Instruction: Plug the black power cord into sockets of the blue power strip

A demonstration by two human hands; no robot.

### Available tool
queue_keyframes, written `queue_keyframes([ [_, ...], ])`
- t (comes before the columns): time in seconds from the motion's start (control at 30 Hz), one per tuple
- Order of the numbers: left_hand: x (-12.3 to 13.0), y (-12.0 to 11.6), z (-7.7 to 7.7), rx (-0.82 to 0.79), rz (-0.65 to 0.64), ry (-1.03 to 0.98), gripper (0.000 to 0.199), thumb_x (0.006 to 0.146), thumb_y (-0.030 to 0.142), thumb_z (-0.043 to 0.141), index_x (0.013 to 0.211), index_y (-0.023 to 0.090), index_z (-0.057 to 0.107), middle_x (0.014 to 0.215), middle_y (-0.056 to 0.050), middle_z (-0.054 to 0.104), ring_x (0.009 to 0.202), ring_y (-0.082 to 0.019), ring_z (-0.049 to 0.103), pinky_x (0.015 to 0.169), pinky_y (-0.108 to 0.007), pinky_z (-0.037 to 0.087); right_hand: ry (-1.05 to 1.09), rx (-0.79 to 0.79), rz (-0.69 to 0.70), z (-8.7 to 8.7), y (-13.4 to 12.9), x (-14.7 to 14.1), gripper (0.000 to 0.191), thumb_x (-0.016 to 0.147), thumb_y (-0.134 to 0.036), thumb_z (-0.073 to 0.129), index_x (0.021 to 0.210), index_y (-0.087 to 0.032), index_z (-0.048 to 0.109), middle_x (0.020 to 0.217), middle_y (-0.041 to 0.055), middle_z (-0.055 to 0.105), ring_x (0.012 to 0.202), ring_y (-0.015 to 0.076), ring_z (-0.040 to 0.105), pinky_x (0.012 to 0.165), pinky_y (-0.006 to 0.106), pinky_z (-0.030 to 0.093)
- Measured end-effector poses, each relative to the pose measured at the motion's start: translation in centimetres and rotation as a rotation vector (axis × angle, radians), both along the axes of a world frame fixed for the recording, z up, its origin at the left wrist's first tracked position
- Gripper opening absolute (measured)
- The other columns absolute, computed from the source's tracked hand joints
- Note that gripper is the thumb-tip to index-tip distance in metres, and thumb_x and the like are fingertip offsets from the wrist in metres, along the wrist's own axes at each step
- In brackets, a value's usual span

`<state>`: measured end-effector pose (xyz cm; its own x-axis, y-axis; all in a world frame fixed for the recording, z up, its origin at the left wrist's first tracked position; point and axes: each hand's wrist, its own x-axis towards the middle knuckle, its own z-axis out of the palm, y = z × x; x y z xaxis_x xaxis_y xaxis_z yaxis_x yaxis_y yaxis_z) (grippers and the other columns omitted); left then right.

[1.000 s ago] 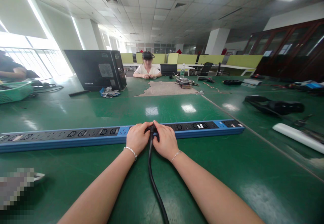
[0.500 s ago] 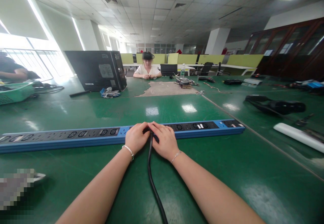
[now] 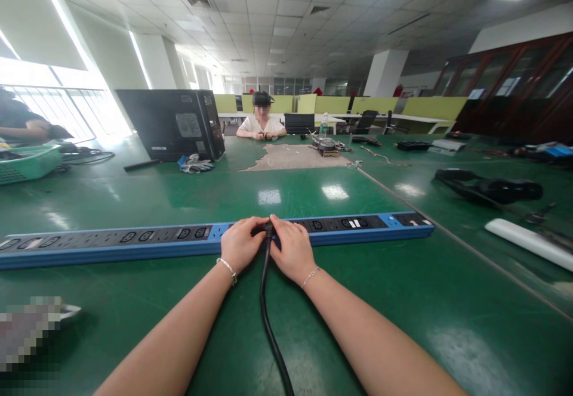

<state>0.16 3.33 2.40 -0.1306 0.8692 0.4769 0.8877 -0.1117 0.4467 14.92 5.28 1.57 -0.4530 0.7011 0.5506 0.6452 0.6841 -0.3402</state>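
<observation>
A long blue power strip (image 3: 179, 244) with black sockets lies across the green table (image 3: 156, 300). A thick black cable (image 3: 265, 300) runs from the strip's middle toward me, its ribbed end between my two hands. My left hand (image 3: 243, 242) is closed at the left side of this cable end, over the strip. From the right, my right hand (image 3: 293, 248) closes round the same end, fingers over the strip. The front of the cable end is hidden by my fingers.
Beyond the strip stand a black computer case (image 3: 172, 124) and gloves (image 3: 196, 164). A green basket (image 3: 31, 164) is at the left, a white bar (image 3: 528, 244) and black tool (image 3: 492, 188) at the right. A person (image 3: 261, 123) sits opposite; another is at the far left.
The fingers of my right hand have shifted slightly, and more of the cable's ribbed end shows between my hands. The power strip lies where it was.
</observation>
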Motion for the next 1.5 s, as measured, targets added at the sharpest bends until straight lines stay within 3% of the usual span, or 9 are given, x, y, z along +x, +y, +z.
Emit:
queue_keyframes([
  [0.23, 0.0, 0.0, -0.2, -0.062, -0.017, -0.097, 0.024, 0.08, 0.023, 0.047, 0.103, 0.026, 0.051, 0.101, 0.003, 0.068, 0.097, -0.012, 0.062, 0.085, -0.026, 0.046, -0.007, -0.083, -0.099, 0.2, 0.3, -0.7, 0.043, 0.084, -0.027, 0.044, 0.127, -0.022, 0.046, 0.117, 0.0051, 0.06, 0.113, 0.0165, 0.048, 0.097, 0.034, 0.026],
  [0.4, 0.0, 0.0, -0.2, -0.084, 0.015, -0.021, 0.032, 0.078, 0.013, 0.039, 0.107, 0.025, 0.046, 0.104, 0.003, 0.068, 0.099, -0.013, 0.061, 0.085, -0.027, 0.046, 0.066, -0.127, -0.194, 0.6, 0.4, -1.6, 0.03, 0.083, -0.033, 0.048, 0.112, -0.027, 0.056, 0.107, 0.002, 0.065, 0.107, 0.0172, 0.051, 0.092, 0.034, 0.028],
  [0.57, 0.3, 0.0, -0.2, -0.077, 0.016, 0.076, 0.03, 0.08, 0.017, 0.039, 0.107, 0.025, 0.047, 0.102, 0.002, 0.069, 0.097, -0.015, 0.062, 0.083, -0.028, 0.046, 0.093, -0.137, -0.237, 0.8, 0.4, -2.1, 0.023, 0.083, -0.031, 0.05, 0.104, -0.028, 0.058, 0.103, 0.0006, 0.066, 0.102, 0.0165, 0.052, 0.088, 0.033, 0.028],
  [0.77, 0.7, 0.0, -0.1, -0.069, 0.027, 0.174, 0.032, 0.081, 0.023, 0.041, 0.112, 0.022, 0.047, 0.097, -0.002, 0.07, 0.092, -0.018, 0.064, 0.083, -0.031, 0.046, 0.111, -0.116, -0.224, 0.5, 0.4, -2.1, 0.021, 0.085, -0.029, 0.048, 0.103, -0.028, 0.058, 0.102, 0.0001, 0.066, 0.101, 0.0161, 0.053, 0.087, 0.034, 0.027],
  [0.97, 0.7, -0.1, -0.1, -0.038, 0.014, 0.188, 0.047, 0.08, 0.023, 0.042, 0.127, 0.02, 0.038, 0.105, -0.003, 0.068, 0.098, -0.018, 0.062, 0.089, -0.032, 0.044, 0.123, -0.123, -0.229, 0.3, 0.5, -2.1, 0.022, 0.087, -0.029, 0.044, 0.105, -0.027, 0.058, 0.1, -0.0001, 0.067, 0.103, 0.0154, 0.052, 0.09, 0.034, 0.024],
  [1.23, 0.7, 0.0, -0.3, -0.028, 0.005, 0.233, 0.044, 0.083, 0.025, 0.04, 0.127, 0.019, 0.04, 0.104, -0.005, 0.068, 0.099, -0.019, 0.061, 0.091, -0.034, 0.043, 0.172, -0.143, -0.217, 0.4, 0.3, -2.3, 0.021, 0.085, -0.028, 0.048, 0.103, -0.026, 0.058, 0.097, 0.0016, 0.068, 0.104, 0.0177, 0.052, 0.094, 0.037, 0.024],
  [1.33, 0.6, 0.0, -0.3, -0.032, -0.013, 0.245, 0.045, 0.082, 0.026, 0.04, 0.127, 0.019, 0.039, 0.107, -0.004, 0.067, 0.1, -0.02, 0.061, 0.091, -0.035, 0.043, 0.307, -0.198, -0.233, 0.9, 1.1, -2.2, 0.022, 0.085, -0.034, 0.047, 0.102, -0.025, 0.058, 0.09, 0.0025, 0.067, 0.094, 0.0188, 0.057, 0.088, 0.036, 0.033],
  [1.4, 0.6, -0.1, -0.3, -0.036, -0.03, 0.245, 0.047, 0.082, 0.025, 0.04, 0.128, 0.021, 0.037, 0.11, -0.002, 0.066, 0.101, -0.019, 0.06, 0.093, -0.034, 0.042, 0.511, -0.245, -0.22, 1.3, 2.3, -1.7, 0.026, 0.086, -0.037, 0.043, 0.104, -0.024, 0.056, 0.091, 0.0034, 0.066, 0.085, 0.0181, 0.059, 0.08, 0.032, 0.04],
  [1.5, 0.5, -0.1, -0.3, -0.044, -0.04, 0.238, 0.047, 0.082, 0.026, 0.039, 0.129, 0.023, 0.036, 0.113, 0.0, 0.065, 0.102, -0.018, 0.059, 0.094, -0.034, 0.04, 0.801, -0.228, -0.138, 1.6, 4.4, 0.1, 0.032, 0.083, -0.039, 0.043, 0.107, -0.02, 0.052, 0.097, 0.0054, 0.063, 0.086, 0.0178, 0.059, 0.081, 0.032, 0.044],
])
